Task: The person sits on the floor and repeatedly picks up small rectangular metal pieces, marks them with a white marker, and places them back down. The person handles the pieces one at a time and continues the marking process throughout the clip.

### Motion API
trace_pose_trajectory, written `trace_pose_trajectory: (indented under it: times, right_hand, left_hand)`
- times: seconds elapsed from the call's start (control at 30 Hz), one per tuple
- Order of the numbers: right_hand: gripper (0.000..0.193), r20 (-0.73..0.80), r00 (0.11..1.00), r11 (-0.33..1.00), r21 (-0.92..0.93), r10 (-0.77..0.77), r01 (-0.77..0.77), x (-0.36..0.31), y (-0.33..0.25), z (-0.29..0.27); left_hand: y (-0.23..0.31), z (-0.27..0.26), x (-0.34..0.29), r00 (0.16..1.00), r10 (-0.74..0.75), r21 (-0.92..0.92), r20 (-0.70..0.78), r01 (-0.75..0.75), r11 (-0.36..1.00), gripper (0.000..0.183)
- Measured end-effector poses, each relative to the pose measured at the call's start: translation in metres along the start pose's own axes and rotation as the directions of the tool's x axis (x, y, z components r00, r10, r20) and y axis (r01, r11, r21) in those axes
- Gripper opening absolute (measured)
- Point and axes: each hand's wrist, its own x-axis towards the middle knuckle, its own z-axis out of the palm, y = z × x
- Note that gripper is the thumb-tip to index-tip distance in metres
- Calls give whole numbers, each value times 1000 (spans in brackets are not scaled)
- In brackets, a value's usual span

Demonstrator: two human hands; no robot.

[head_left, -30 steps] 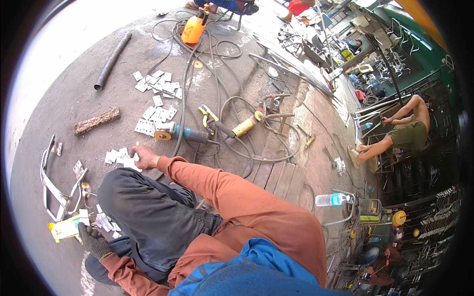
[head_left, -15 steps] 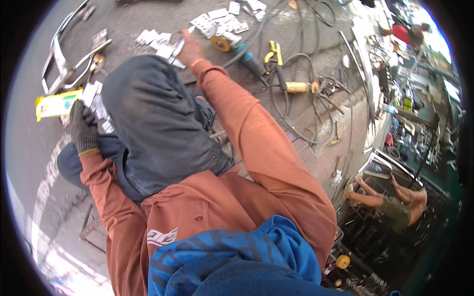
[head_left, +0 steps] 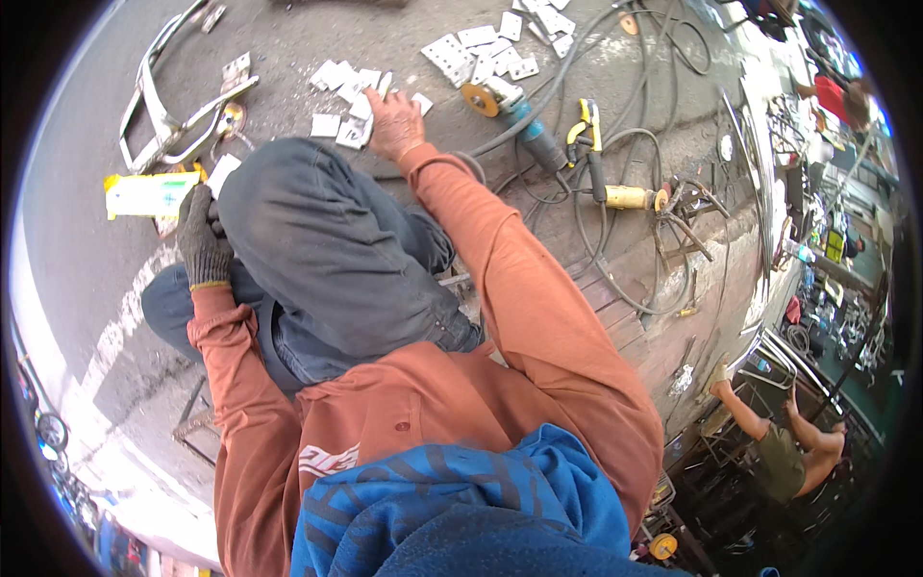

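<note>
Reaching my bare right hand (head_left: 394, 123), fingers spread, onto small metal plates (head_left: 348, 106); sharp edges could cut me. Gloved left hand (head_left: 202, 240) grip: cannot tell.

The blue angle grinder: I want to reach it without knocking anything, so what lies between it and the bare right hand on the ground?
In the head view, bare concrete and a grey cable lie between the right hand and the blue angle grinder; one small square metal plate sits beside the fingers.

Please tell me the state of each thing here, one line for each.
Right hand: bare, resting on the small metal plates.
Left hand: gloved, at the knee.
Grinder: lying on the ground, unheld.
Yellow box: lying flat.
Cables: loose, tangled.
</note>
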Motion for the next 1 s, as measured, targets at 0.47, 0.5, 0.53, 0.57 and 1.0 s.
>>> trace_pose_trajectory:
  times: [0.47, 0.5, 0.53, 0.57, 1.0]
  right_hand:
    - [68, 206, 968, 984, 84, 140, -160, 23, -2, -29]
    - [67, 168, 973, 972, 146, 161, -186, 24, -4, -36]
    - [66, 153, 967, 952, 200, 204, -233, 21, -6, -45]
    - [65, 81, 970, 894, 375, 230, -243, 21, -10, -58]
    - [63, -422, 751, 594, 460, -507, 660, -85, -107, -243]
  left_hand:
    - [12, 1, 5, 995, 2, -135, 101, 12, 991, 17]
    - [11, 0, 4, 996, -11, -137, 92, 24, 990, 17]
    - [11, -1, 4, 996, -34, -132, 84, 45, 990, 18]
    - [11, -2, 5, 997, -35, -115, 76, 43, 992, 17]
    - [42, 21, -11, 983, 13, -72, 184, 0, 997, 15]
